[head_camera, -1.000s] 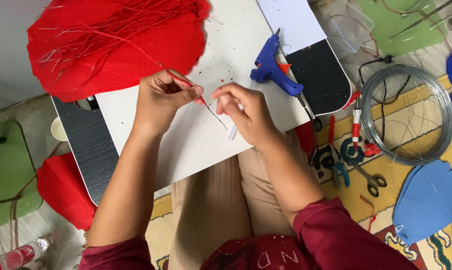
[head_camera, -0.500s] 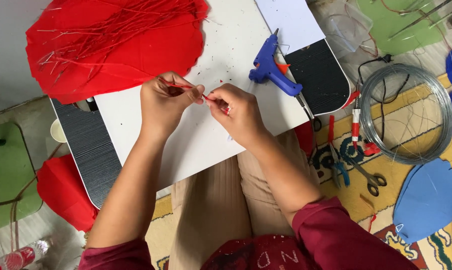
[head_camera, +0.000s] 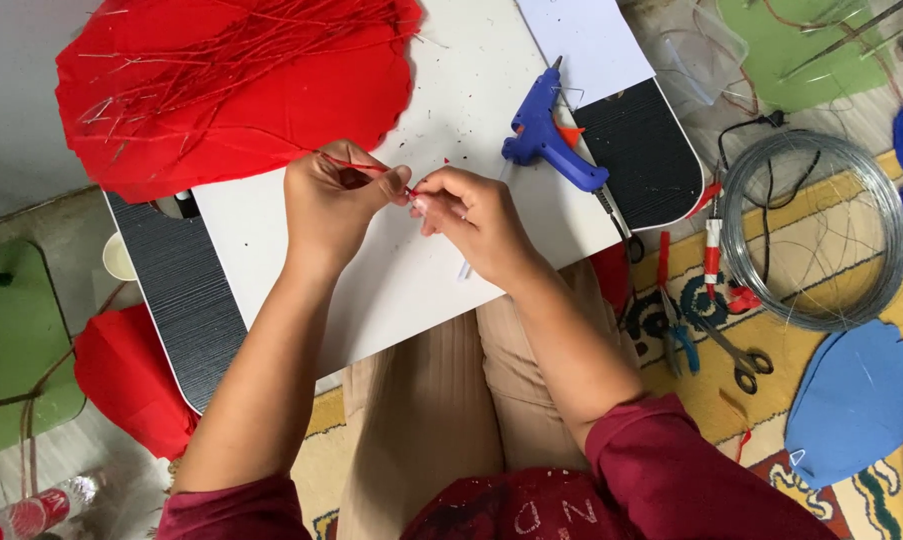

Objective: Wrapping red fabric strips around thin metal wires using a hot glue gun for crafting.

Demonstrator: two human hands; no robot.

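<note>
My left hand (head_camera: 333, 205) pinches a thin red-wrapped wire (head_camera: 356, 166) above the white sheet (head_camera: 411, 285) on the lap table. My right hand (head_camera: 473, 222) meets it fingertip to fingertip at the wire's near end, its fingers closed on that tip. A pale glue stick (head_camera: 464, 269) pokes out from under my right hand on the sheet. Behind my hands lies a red felt piece (head_camera: 271, 100) covered with several red wire strands.
A blue glue gun (head_camera: 551, 130) lies on the table at the right. On the patterned rug to the right are a coil of silver wire (head_camera: 813, 230), scissors (head_camera: 731, 355), pliers and a blue felt shape (head_camera: 856, 400). Green and red felt lie at the left.
My right hand moved left to join my left hand and took hold of the wire's dark tip. The wire's long tail swung up out of sight behind my left hand.
</note>
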